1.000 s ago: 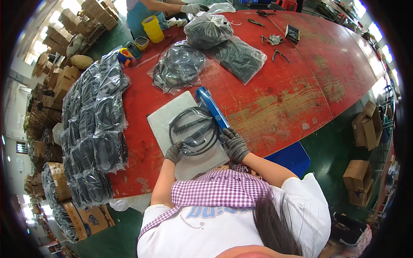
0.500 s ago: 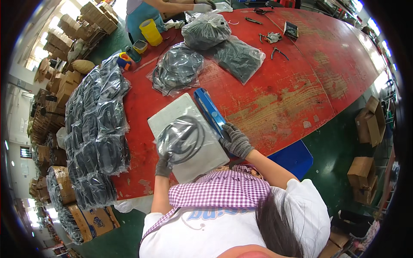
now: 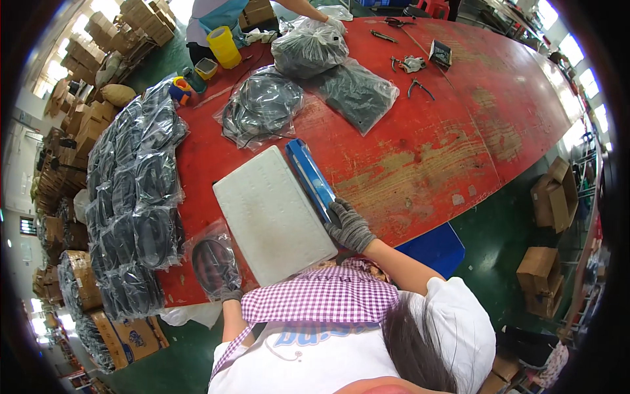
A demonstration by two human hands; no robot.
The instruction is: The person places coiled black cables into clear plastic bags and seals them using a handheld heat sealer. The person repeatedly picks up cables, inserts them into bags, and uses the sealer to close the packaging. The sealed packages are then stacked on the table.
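My left hand [image 3: 231,294], in a grey glove, is closed on the near edge of a clear plastic bag holding a coiled black cable [image 3: 215,264], just left of a white flat slab [image 3: 272,217]. My right hand [image 3: 351,228], also gloved, has its fingers closed round the near end of a long blue bag sealer [image 3: 310,178], which lies along the slab's right side. Nothing lies on the slab. The left fingertips are partly hidden by the bag.
Rows of bagged cables [image 3: 134,203] overlap along the table's left edge. Beyond the slab are a loose bagged coil [image 3: 262,108], a full plastic sack [image 3: 310,49] and a flat dark bag [image 3: 361,95]. Pliers [image 3: 420,88] lie farther right. A co-worker's gloved hand [image 3: 336,25] is at the far edge.
My left hand has carried the bagged cable off the white slab, leftward and nearer to me. My right hand stays at the bag sealer. The co-worker's arm has shifted right.
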